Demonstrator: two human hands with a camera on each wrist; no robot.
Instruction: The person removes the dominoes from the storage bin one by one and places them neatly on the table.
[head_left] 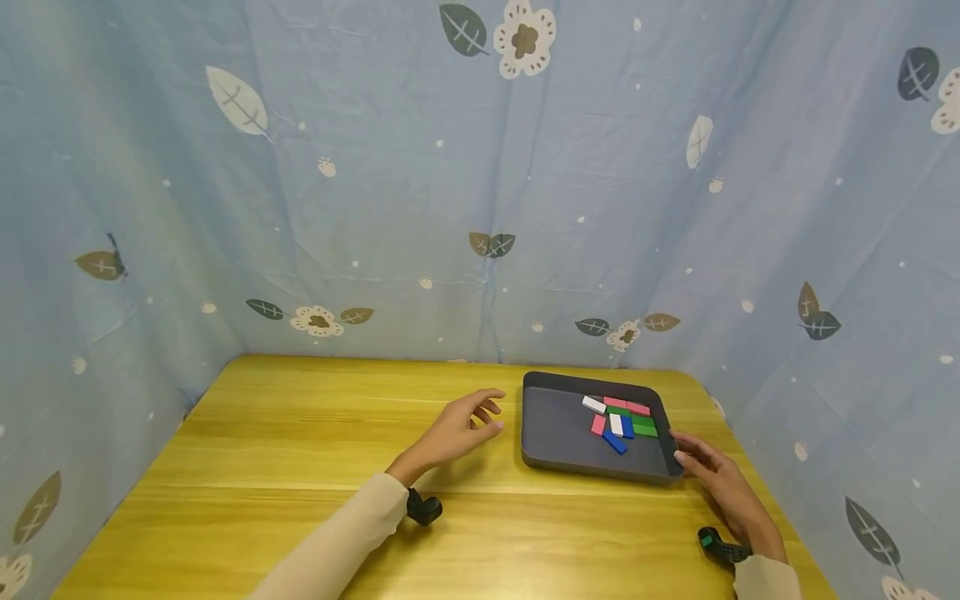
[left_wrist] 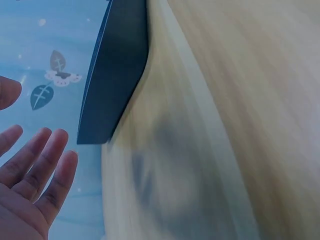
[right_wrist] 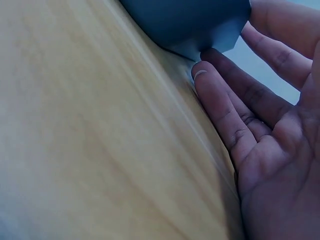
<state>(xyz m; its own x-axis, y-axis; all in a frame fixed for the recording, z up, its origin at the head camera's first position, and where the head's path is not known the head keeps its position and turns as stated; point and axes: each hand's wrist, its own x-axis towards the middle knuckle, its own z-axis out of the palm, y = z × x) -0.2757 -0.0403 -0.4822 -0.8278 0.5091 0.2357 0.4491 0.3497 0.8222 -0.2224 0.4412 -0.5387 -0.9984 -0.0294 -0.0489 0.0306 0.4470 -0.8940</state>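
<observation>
Dark tray (head_left: 558, 429) of coloured blocks (head_left: 627, 427) touched at its right end by the right hand (head_left: 726, 487).
The tray is set toward the right of the wooden table (head_left: 300, 433), and the pink, white, green and blue blocks are gathered mostly in its right half. Its outer wall is met by the right hand's thumb and fingers near the corner; whether it is pinched cannot be told. Nothing is held by the left hand (head_left: 456, 429), its thumb and fingers spread wide, near the tray's left wall but apart. Behind, a leaf-patterned blue curtain (head_left: 375, 208) is hung.
</observation>
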